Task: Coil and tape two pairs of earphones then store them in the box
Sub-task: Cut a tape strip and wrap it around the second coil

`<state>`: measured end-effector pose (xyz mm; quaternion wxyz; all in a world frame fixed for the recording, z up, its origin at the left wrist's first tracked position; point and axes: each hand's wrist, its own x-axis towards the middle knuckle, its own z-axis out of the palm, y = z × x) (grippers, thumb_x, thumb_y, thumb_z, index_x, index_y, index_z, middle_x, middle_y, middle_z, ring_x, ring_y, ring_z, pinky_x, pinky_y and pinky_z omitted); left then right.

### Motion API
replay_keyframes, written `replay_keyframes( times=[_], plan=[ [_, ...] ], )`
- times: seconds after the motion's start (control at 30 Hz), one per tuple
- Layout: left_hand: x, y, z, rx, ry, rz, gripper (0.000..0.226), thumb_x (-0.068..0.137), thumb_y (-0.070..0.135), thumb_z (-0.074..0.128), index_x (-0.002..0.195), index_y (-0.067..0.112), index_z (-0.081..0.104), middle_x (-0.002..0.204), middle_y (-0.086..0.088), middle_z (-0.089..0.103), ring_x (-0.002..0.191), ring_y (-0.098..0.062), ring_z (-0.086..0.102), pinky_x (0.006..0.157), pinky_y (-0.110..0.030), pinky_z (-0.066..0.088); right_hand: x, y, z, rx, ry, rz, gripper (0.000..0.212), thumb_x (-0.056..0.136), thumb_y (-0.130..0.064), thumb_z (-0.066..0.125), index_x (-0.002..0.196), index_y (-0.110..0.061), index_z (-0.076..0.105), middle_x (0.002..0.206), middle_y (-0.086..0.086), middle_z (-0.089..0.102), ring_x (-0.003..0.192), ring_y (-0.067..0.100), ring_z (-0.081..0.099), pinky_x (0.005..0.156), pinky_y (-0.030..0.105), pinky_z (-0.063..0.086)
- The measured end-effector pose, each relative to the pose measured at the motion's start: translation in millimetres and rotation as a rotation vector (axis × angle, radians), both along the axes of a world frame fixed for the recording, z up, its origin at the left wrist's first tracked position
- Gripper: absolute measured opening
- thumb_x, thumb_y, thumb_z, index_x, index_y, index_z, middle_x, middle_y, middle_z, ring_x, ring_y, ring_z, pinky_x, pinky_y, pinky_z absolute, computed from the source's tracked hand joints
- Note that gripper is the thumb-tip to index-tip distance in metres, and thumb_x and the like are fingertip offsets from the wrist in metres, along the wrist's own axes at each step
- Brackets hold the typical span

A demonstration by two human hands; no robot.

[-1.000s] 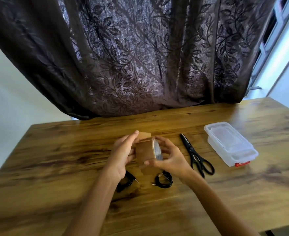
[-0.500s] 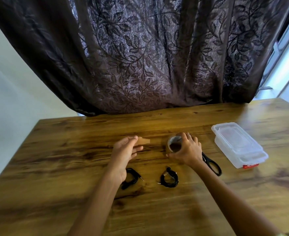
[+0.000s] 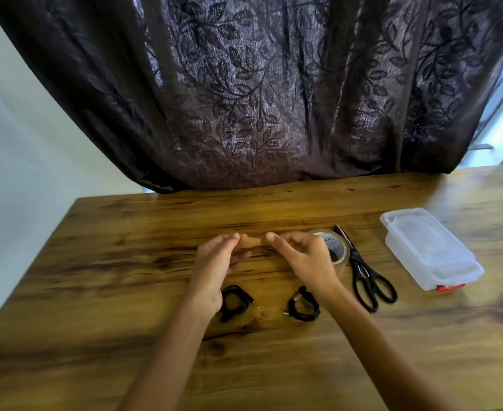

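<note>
Two coiled black earphones lie on the wooden table: one (image 3: 235, 301) under my left wrist, the other (image 3: 303, 305) beside my right wrist. A short strip of brown tape (image 3: 252, 241) stretches between the fingertips of my left hand (image 3: 218, 259) and my right hand (image 3: 300, 256), held above the table. The tape roll (image 3: 334, 246) lies flat just right of my right hand. The clear plastic box (image 3: 429, 250) with its lid on sits at the right.
Black scissors (image 3: 366, 274) lie between the tape roll and the box. A dark leaf-patterned curtain (image 3: 259, 90) hangs behind the table's far edge. The table's left edge (image 3: 36, 262) runs diagonally beside a white wall.
My right hand set the tape roll down beside the scissors, let go, and came back to pinch the free end of the tape strip that my left hand kept holding.
</note>
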<state>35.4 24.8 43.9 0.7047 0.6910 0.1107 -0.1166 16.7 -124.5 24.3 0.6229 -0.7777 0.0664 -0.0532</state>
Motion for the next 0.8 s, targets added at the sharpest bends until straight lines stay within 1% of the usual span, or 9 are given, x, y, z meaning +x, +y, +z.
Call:
replay_keyframes(
  times=[0.07, 0.13, 0.2, 0.37, 0.43, 0.47, 0.53, 0.7, 0.8],
  plan=[
    [0, 0, -1, -0.007, 0.008, 0.009, 0.017, 0.094, 0.02, 0.05, 0.092, 0.019, 0.067, 0.098, -0.002, 0.07, 0.092, -0.018, 0.066, 0.094, -0.039, 0.048, -5, 15, 7, 0.161, -0.014, -0.01, 0.031, 0.073, -0.042, 0.069, 0.08, -0.012, 0.074, 0.078, 0.01, 0.072, 0.072, 0.017, 0.064, 0.07, 0.03, 0.051],
    [0, 2, -2, -0.013, 0.002, 0.002, 0.017, 0.094, 0.02, 0.05, 0.092, 0.018, 0.067, 0.096, -0.001, 0.071, 0.091, -0.016, 0.066, 0.093, -0.039, 0.048, -7, 26, 8, 0.286, -0.03, 0.011, 0.022, 0.074, -0.03, 0.071, 0.08, -0.009, 0.073, 0.076, 0.004, 0.073, 0.072, 0.009, 0.066, 0.066, 0.018, 0.049],
    [0, 4, -4, -0.011, -0.007, -0.008, 0.018, 0.094, 0.02, 0.05, 0.091, 0.017, 0.068, 0.094, -0.001, 0.071, 0.09, -0.015, 0.066, 0.092, -0.038, 0.048, -8, 32, 6, 0.352, -0.039, 0.027, 0.013, 0.076, -0.017, 0.073, 0.084, -0.006, 0.072, 0.078, 0.0, 0.074, 0.074, 0.006, 0.068, 0.066, 0.013, 0.049],
    [1, 11, -8, -0.022, 0.0, -0.027, 0.019, 0.094, 0.019, 0.049, 0.09, 0.018, 0.067, 0.094, -0.002, 0.072, 0.093, -0.017, 0.067, 0.09, -0.035, 0.048, -4, 41, -2, 0.393, -0.025, -0.007, 0.004, 0.078, -0.008, 0.07, 0.082, -0.006, 0.072, 0.083, 0.006, 0.074, 0.08, 0.012, 0.069, 0.07, 0.018, 0.052],
    [3, 16, -10, -0.029, 0.01, -0.045, 0.018, 0.094, 0.019, 0.051, 0.091, 0.017, 0.068, 0.095, -0.002, 0.072, 0.092, -0.017, 0.067, 0.091, -0.036, 0.048, -2, 43, -3, 0.45, 0.028, -0.005, 0.004, 0.08, -0.008, 0.069, 0.077, -0.01, 0.071, 0.077, 0.001, 0.074, 0.075, 0.009, 0.069, 0.071, 0.02, 0.052],
    [5, 19, -11, -0.033, 0.021, -0.052, 0.017, 0.093, 0.019, 0.052, 0.092, 0.016, 0.068, 0.095, -0.003, 0.072, 0.091, -0.018, 0.067, 0.091, -0.036, 0.048, -1, 44, -4, 0.469, 0.069, -0.009, 0.008, 0.081, -0.008, 0.068, 0.075, -0.012, 0.07, 0.071, -0.003, 0.073, 0.071, 0.006, 0.066, 0.069, 0.019, 0.051],
    [8, 26, -14, -0.032, 0.053, -0.071, 0.015, 0.091, 0.018, 0.054, 0.092, 0.016, 0.068, 0.093, -0.002, 0.072, 0.086, -0.017, 0.068, 0.09, -0.036, 0.048, 2, 43, -8, 0.499, 0.142, -0.024, 0.009, 0.081, -0.008, 0.067, 0.073, -0.012, 0.069, 0.063, -0.006, 0.068, 0.067, 0.006, 0.061, 0.064, 0.019, 0.048],
    [11, 39, -24, -0.051, 0.194, -0.167, 0.023, 0.089, 0.023, 0.049, 0.098, 0.016, 0.068, 0.098, -0.006, 0.07, 0.089, -0.02, 0.065, 0.087, -0.034, 0.043, 0, 44, -18, 0.513, 0.247, -0.008, 0.009, 0.08, -0.01, 0.069, 0.071, -0.013, 0.069, 0.064, 0.0, 0.065, 0.063, 0.008, 0.06, 0.058, 0.019, 0.049],
    [13, 45, -26, -0.103, 0.203, -0.164, 0.031, 0.089, 0.027, 0.043, 0.1, 0.012, 0.068, 0.094, -0.006, 0.071, 0.084, -0.019, 0.063, 0.079, -0.033, 0.042, 0, 45, -24, 0.591, 0.314, -0.098, 0.01, 0.084, -0.008, 0.064, 0.075, -0.009, 0.067, 0.06, 0.001, 0.062, 0.056, 0.01, 0.059, 0.056, 0.024, 0.052]
  ],
)
